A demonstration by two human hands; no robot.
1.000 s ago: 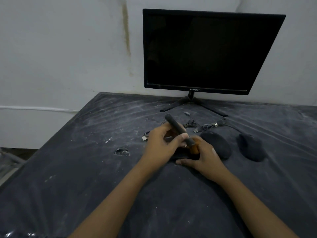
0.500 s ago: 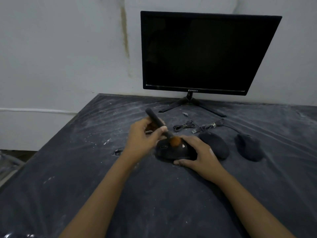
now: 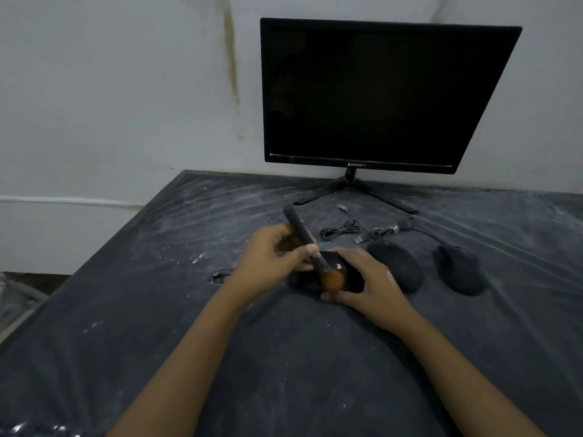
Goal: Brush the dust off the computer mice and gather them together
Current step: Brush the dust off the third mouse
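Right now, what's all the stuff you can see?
monitor: 1, black, back of table, screen dark
left mouse: 1, black, under the brush
middle mouse: 1, black, right of it
right mouse: 1, black, farthest right
brush: 1, black handle, orange bristles, on left mouse
cables: at least 2, dark, coiled behind the mice
table: 1, dark, dusty cover
wall: white, stained, behind
left hand: grips brush
right hand: holds left mouse
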